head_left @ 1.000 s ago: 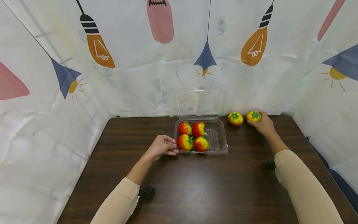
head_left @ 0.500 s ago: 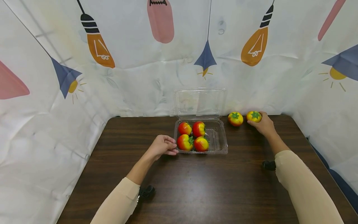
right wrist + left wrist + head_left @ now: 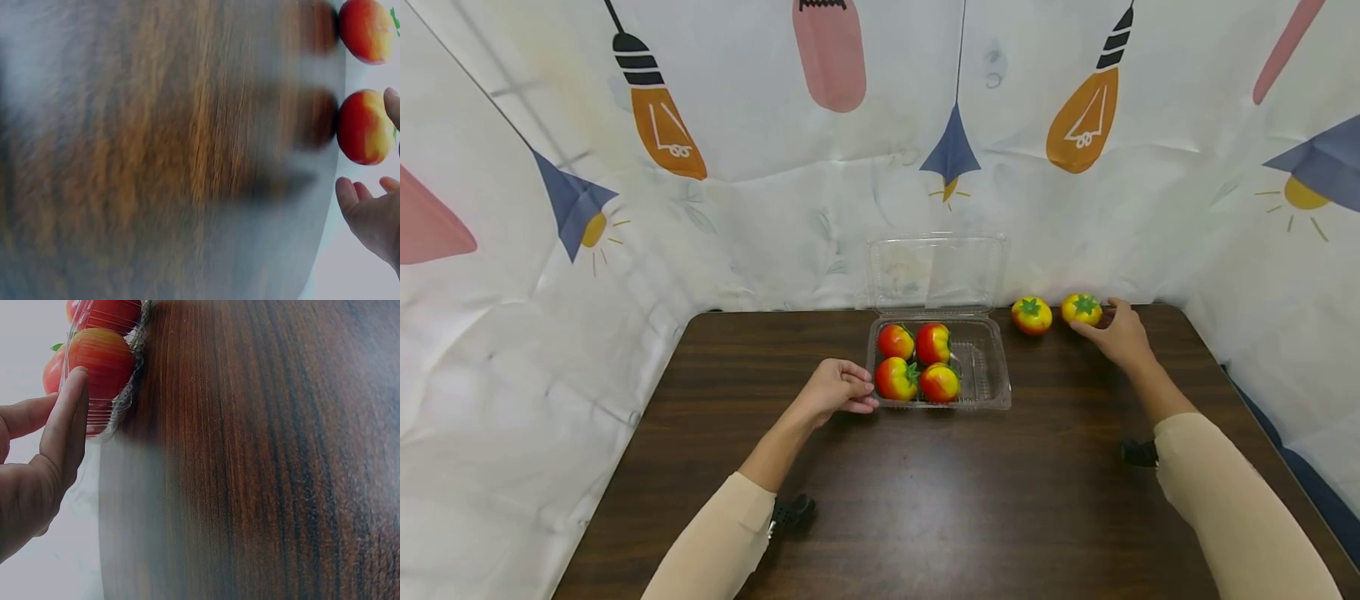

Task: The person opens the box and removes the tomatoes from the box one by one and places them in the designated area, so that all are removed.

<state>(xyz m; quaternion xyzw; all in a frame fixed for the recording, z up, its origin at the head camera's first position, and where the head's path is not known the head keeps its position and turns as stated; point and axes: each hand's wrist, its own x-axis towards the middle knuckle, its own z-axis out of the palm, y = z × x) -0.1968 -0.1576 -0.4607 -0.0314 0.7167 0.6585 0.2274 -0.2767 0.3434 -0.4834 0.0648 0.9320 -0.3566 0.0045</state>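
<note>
A clear plastic clamshell box [image 3: 983,367] stands with its lid raised at the table's back middle. Several red-and-yellow persimmon-like fruits [image 3: 897,381] fill its left and middle part. My left hand [image 3: 835,390] pinches the box's front left corner between thumb and fingers; the left wrist view shows the fingertips [image 3: 77,374] against its wall. Two more such fruits sit to the right of the box. Beside the right-hand fruit [image 3: 1082,309] is my right hand [image 3: 1122,337], its fingers spread and apart from the fruit's right side, the thumb close to its front. The other fruit [image 3: 1032,316] sits left of it.
The dark wooden table [image 3: 917,500] ends at a white printed cloth [image 3: 775,233] hanging close behind the box and fruits. The lid [image 3: 936,275] stands upright near that cloth. Black wrist devices [image 3: 793,511] sit under both forearms.
My right hand has let go of the right-hand fruit and drawn slightly to the right, fingers spreading. The fruit stays in place. The left hand and the box have not moved.
</note>
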